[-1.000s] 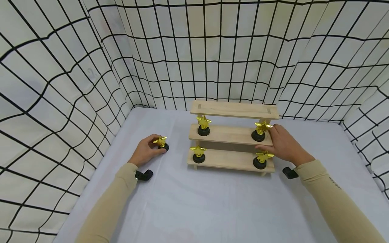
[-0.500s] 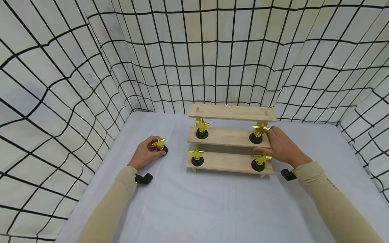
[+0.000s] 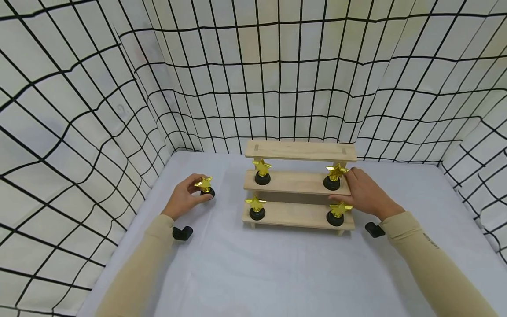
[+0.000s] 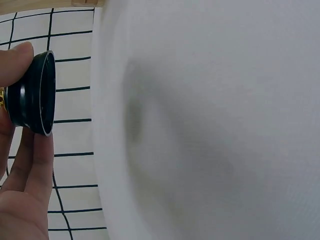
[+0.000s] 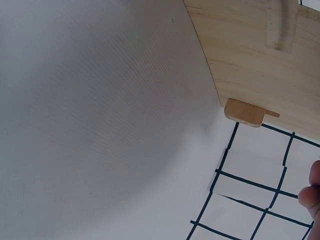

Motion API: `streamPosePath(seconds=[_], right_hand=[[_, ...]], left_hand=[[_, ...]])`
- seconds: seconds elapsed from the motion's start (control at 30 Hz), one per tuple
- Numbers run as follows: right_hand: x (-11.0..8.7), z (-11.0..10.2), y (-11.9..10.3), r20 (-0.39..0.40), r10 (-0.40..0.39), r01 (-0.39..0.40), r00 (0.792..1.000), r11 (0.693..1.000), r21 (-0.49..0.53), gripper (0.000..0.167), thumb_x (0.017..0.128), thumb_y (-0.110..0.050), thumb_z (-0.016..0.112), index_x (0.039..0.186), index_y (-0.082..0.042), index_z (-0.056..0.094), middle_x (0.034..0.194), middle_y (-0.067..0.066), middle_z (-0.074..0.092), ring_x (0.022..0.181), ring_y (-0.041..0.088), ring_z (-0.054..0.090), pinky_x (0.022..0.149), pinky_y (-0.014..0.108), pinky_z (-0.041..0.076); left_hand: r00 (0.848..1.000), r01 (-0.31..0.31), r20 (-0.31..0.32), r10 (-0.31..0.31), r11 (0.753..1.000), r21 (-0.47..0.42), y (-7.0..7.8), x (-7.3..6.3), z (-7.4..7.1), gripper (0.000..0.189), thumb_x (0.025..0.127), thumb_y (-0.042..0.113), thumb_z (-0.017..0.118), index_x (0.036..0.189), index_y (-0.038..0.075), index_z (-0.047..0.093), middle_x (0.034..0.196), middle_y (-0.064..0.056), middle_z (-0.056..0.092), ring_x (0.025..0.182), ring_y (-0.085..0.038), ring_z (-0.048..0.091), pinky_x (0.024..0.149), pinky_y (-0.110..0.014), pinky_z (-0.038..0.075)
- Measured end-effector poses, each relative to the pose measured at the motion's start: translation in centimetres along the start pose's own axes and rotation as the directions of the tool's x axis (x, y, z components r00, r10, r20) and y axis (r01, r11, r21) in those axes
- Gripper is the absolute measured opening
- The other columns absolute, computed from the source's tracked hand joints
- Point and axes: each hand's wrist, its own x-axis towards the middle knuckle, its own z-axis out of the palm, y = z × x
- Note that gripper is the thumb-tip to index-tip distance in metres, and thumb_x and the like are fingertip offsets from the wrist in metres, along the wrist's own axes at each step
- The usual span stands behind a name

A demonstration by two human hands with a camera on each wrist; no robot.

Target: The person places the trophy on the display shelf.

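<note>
My left hand (image 3: pixel 184 197) holds a small gold star trophy (image 3: pixel 205 184) left of the wooden shelf rack (image 3: pixel 295 181). Thumb and fingers pinch its round black base (image 4: pixel 31 95), whose hollow underside faces the table in the left wrist view, a shadow lying below. At the rack's right end, my right hand (image 3: pixel 366 191) grips the middle board, thumb along its front edge. Star trophies stand at both ends of the middle board, left (image 3: pixel 262 177) and right (image 3: pixel 332 183). Two more occupy the bottom board, left (image 3: pixel 256 213) and right (image 3: pixel 335 218). Only fingertips (image 5: pixel 311 196) show in the right wrist view.
The top board (image 3: pixel 301 151) of the rack bears nothing. A white cloth (image 3: pixel 273 273) covers the table. Black netting (image 3: pixel 277 92) over pale sheets encloses the back and sides. Dark wrist cameras, left (image 3: pixel 182 233) and right (image 3: pixel 374 229), jut from the sleeves.
The head view has tilted up a little, so the rack appears lower. My left hand has shifted slightly left with the trophy. The right hand keeps its grip on the rack.
</note>
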Motion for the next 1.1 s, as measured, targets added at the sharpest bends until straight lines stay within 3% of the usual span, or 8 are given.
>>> streamPosePath(seconds=[0.4, 0.7, 1.1], right_hand=[[0.1, 0.3, 0.1, 0.017, 0.001, -0.001, 1.000, 1.000, 0.006, 0.080, 0.087, -0.065, 0.073, 0.130, 0.001, 0.057, 0.094, 0.009, 0.054, 0.085, 0.022, 0.046, 0.076, 0.034, 0.040], [0.3, 0.0, -0.1, 0.015, 0.012, -0.012, 1.000, 1.000, 0.015, 0.085, 0.086, -0.067, 0.072, 0.131, 0.003, 0.058, 0.097, 0.011, 0.057, 0.085, 0.022, 0.048, 0.076, 0.036, 0.043], [0.2, -0.1, 0.2, 0.016, 0.009, -0.009, 1.000, 1.000, 0.013, 0.087, 0.086, -0.069, 0.071, 0.135, 0.001, 0.056, 0.097, 0.010, 0.058, 0.086, 0.022, 0.048, 0.077, 0.035, 0.043]], left_hand=[[0.999, -0.036, 0.013, 0.035, 0.995, 0.094, 3.8, 0.9, -2.0, 0.059, 0.088, 0.023, 0.084, 0.140, 0.016, 0.056, 0.139, -0.013, 0.063, 0.128, -0.034, 0.061, 0.119, -0.052, 0.047], [0.994, -0.108, 0.009, 0.107, 0.985, 0.138, 6.8, 1.8, -2.5, 0.059, 0.088, 0.022, 0.084, 0.140, 0.013, 0.057, 0.135, -0.010, 0.063, 0.121, -0.028, 0.063, 0.116, -0.044, 0.050], [0.989, -0.150, 0.023, 0.148, 0.976, 0.159, 11.2, 3.3, -3.1, 0.062, 0.087, 0.025, 0.085, 0.141, 0.013, 0.057, 0.134, -0.012, 0.064, 0.122, -0.031, 0.064, 0.115, -0.049, 0.051]])
